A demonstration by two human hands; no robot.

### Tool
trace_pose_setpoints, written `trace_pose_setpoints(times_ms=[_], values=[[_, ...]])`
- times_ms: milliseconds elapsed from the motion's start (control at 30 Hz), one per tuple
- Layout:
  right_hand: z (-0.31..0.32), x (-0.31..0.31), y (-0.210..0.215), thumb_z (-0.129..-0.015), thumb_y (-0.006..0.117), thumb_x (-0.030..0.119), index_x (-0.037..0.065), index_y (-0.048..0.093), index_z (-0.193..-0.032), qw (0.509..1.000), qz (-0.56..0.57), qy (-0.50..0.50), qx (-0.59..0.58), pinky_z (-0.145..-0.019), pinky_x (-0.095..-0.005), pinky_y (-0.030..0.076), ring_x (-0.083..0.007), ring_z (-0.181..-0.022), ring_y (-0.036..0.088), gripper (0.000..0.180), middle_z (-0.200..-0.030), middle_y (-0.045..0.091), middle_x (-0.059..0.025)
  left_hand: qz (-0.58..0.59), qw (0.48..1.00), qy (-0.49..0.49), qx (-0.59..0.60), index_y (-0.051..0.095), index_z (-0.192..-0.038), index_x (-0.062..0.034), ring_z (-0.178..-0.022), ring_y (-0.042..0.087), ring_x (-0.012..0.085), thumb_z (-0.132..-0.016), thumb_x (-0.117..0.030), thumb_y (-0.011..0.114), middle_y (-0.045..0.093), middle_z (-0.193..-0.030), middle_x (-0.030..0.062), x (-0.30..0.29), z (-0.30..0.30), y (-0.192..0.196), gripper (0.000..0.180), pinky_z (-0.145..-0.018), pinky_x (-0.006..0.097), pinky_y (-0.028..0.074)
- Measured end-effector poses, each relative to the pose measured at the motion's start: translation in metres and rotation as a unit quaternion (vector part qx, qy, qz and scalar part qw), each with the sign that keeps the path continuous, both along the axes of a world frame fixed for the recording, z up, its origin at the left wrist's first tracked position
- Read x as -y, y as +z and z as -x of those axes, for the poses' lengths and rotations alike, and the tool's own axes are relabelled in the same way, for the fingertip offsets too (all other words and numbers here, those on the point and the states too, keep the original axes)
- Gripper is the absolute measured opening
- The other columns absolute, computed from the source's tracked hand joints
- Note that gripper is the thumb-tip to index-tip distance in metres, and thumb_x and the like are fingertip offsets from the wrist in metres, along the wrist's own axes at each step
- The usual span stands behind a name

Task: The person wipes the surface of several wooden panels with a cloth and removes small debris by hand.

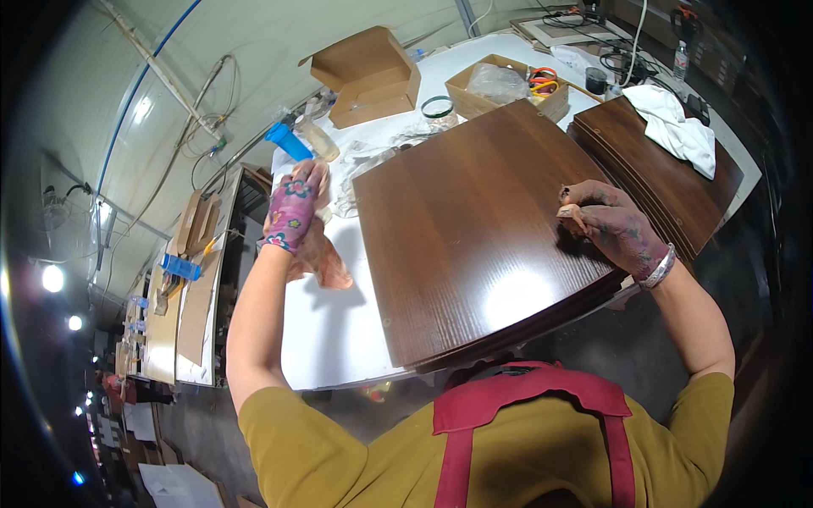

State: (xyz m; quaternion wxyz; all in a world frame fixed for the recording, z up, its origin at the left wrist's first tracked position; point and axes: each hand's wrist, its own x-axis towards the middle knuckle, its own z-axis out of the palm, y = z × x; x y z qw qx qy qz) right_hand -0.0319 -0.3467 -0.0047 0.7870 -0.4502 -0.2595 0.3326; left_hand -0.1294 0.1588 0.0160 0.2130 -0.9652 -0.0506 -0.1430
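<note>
In front of me lies a stack of dark brown wood-grain panels [474, 220], its top one glossy with light glare near the front edge. My left hand [294, 207], in a purple flowered glove, is closed around a thin pinkish cloth [323, 258] that hangs down beside the stack's left side. Just beyond that hand stand a blue cup-like container [288, 140] and a cloudy plastic bottle [318, 140]. Over the right part of the top panel, my right hand [616, 224], in a stained purple glove, pinches a small crumpled brownish cloth [572, 218].
A second panel stack [669, 161] with a white cloth [673, 127] on it lies to the right. Behind are an open cardboard box [373, 80], a carton [500, 93] holding orange-handled scissors, a jar [439, 112] and cables. The white table [326, 339] shows at left.
</note>
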Motion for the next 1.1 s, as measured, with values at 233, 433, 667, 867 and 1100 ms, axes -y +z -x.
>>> trace_pose_setpoints(times_ms=[233, 433, 667, 867, 1100], values=[[0.005, -0.001, 0.005, -0.085, 0.065, 0.005, -0.001, 0.063, -0.105, 0.999, 0.050, -0.008, -0.007, -0.074, -0.0229, 0.044, -0.0106, -0.080, 0.055, 0.021, -0.092, 0.062, -0.0047, -0.077, 0.996, -0.048, -0.014, 0.056, -0.130, -0.0164, -0.116, 0.056, 0.0323, -0.087, -0.015, 0.053, 0.053, -0.139, 0.0072, 0.023, 0.003, -0.034, 0.043, -0.094, 0.042, 0.050], [0.001, -0.002, -0.002, -0.084, 0.064, 0.006, -0.001, 0.062, -0.106, 0.999, 0.049, -0.016, 0.007, -0.073, -0.0225, 0.044, -0.0102, -0.079, 0.055, 0.023, -0.093, 0.062, -0.0047, 0.232, 0.962, 0.029, 0.138, 0.063, -0.116, -0.0100, -0.109, 0.060, 0.0363, -0.084, -0.014, 0.053, 0.063, -0.121, 0.0161, -0.008, 0.033, -0.019, 0.034, -0.093, 0.045, 0.048], [-0.001, 0.002, -0.009, -0.084, 0.066, 0.011, 0.001, 0.061, -0.113, 0.996, 0.083, -0.035, 0.021, -0.077, -0.0194, 0.045, -0.0071, -0.088, 0.057, 0.031, -0.101, 0.061, -0.0019, 0.362, 0.931, 0.049, -0.027, 0.052, -0.130, -0.0033, -0.119, 0.054, 0.0349, -0.086, -0.015, 0.055, 0.055, -0.129, 0.0201, 0.006, 0.119, -0.129, 0.046, -0.102, 0.040, 0.043], [0.002, 0.005, -0.009, -0.085, 0.064, 0.010, 0.002, 0.060, -0.113, 0.986, 0.106, -0.054, 0.118, -0.080, -0.0203, 0.045, -0.0086, -0.090, 0.058, 0.029, -0.101, 0.061, -0.0026, 0.263, 0.925, 0.230, -0.146, 0.029, -0.150, -0.0086, -0.135, 0.039, 0.0408, -0.077, -0.066, 0.066, 0.031, -0.154, 0.0188, 0.098, 0.157, -0.230, 0.101, -0.108, 0.048, 0.037], [-0.008, 0.000, -0.009, -0.084, 0.065, 0.009, 0.000, 0.060, -0.111, 0.998, 0.057, -0.004, 0.019, -0.078, -0.0218, 0.046, -0.0100, -0.088, 0.058, 0.029, -0.098, 0.062, -0.0038, 0.507, 0.828, 0.136, 0.197, 0.055, -0.127, -0.0055, -0.106, 0.063, 0.0322, -0.087, -0.034, 0.066, 0.062, -0.122, 0.0177, 0.044, 0.160, -0.213, 0.051, -0.086, 0.037, 0.050]])
